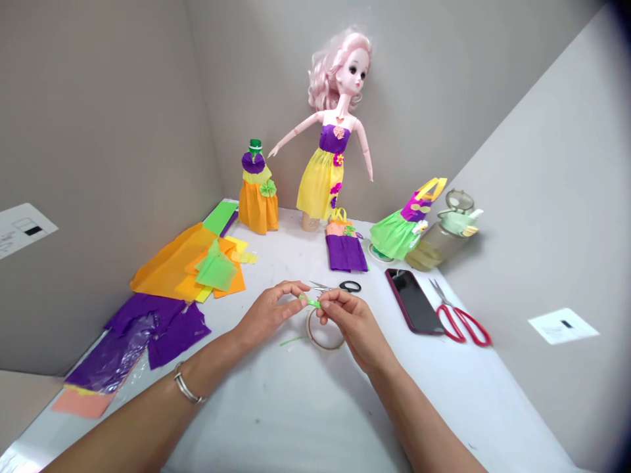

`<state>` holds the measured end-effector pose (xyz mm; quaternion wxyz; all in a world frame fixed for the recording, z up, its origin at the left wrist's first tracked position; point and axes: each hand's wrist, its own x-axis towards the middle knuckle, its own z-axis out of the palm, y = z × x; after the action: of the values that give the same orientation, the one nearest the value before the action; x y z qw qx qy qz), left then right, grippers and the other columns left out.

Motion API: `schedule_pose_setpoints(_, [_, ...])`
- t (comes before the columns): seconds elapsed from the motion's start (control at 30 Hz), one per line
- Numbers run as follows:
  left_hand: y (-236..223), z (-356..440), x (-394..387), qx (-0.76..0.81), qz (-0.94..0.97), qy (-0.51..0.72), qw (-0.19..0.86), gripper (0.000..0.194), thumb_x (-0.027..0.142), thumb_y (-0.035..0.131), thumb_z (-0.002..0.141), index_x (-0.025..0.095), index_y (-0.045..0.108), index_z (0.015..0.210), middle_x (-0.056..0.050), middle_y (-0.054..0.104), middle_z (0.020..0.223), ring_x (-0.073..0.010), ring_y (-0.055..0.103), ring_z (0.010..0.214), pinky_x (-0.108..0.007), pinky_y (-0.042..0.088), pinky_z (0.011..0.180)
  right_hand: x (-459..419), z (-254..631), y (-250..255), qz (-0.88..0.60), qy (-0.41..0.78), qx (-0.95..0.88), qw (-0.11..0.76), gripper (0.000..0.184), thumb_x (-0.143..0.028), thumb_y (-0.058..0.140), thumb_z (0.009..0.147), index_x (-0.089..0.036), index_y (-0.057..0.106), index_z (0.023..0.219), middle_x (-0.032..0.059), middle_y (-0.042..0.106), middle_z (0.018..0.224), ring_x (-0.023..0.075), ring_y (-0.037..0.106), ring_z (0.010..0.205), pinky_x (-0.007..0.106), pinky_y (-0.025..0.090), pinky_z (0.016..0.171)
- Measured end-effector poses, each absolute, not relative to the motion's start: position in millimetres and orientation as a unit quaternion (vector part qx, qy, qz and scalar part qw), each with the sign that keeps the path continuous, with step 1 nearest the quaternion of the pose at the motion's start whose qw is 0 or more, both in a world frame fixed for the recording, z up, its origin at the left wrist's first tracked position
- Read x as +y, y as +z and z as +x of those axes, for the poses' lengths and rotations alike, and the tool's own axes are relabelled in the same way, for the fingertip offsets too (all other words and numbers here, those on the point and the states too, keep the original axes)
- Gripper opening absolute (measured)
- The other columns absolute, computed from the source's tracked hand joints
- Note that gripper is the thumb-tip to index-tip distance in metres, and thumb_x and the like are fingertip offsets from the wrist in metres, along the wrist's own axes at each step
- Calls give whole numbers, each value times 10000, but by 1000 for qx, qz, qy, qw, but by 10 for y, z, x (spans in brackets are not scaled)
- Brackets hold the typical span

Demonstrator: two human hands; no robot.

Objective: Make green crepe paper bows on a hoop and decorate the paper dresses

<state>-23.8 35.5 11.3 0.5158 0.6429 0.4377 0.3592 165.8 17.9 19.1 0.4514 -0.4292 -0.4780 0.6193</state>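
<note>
Between my two hands, a small green strip of paper (312, 302) is pinched at both ends. My left hand (273, 307) grips its left end with thumb and fingertips closed. The right end is between the thumb and fingers of my right hand (351, 322). Just beneath the hands lies a roll of tape (315, 336), partly covered by my right hand. Small scissors with black handles (350, 286) rest right behind the fingers. A thin green scrap (292, 341) is on the table left of the roll.
A doll (323, 177) in a purple and yellow dress stands at the back. Beside it are a bottle in an orange paper dress (259, 207) and small paper dresses (347, 253). Coloured paper (172, 263) lies left; a phone (414, 302), red scissors (463, 322) and a jug (438, 246) are right.
</note>
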Motion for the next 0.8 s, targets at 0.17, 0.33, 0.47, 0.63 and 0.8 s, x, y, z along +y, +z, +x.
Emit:
schedule_pose_setpoints(0.17, [143,-236,361,440,629,368,524,253,472,530,866,240,624,899,-31,627,1260,-262,482,1268,-388,326,1081,190,1668,182,-420,654,-439,452,142,-292,695,782,-160,650,806,6,629,697,117,534,639,259,406,692])
schedule_pose_setpoints(0.33, [171,-228,340,435,621,364,541,240,450,536,868,226,623,871,-43,617,1270,-266,461,1285,-386,297,1085,192,1656,160,-439,611,-481,450,126,-287,674,801,-164,649,814,-3,633,675,121,547,646,256,409,693])
schedule_pose_setpoints(0.47, [152,-227,332,431,627,360,540,158,359,570,837,221,590,762,-44,608,1277,-279,440,1303,-414,283,1085,174,1639,191,-458,555,-533,446,161,-333,642,834,-172,648,835,-13,621,665,126,554,645,261,421,697])
schedule_pose_setpoints(0.63, [136,-229,343,429,637,362,528,131,332,582,813,223,597,740,-48,614,1265,-289,435,1306,-430,271,1087,167,1627,198,-478,525,-564,423,203,-352,630,827,-173,628,924,-1,636,682,144,572,645,280,444,677])
schedule_pose_setpoints(0.8, [102,-277,399,447,631,377,510,128,322,605,808,227,617,722,-51,633,1234,-284,417,1318,-423,237,1095,254,1716,127,-521,413,-599,446,154,-314,554,857,-180,608,909,7,627,681,158,570,641,293,453,671])
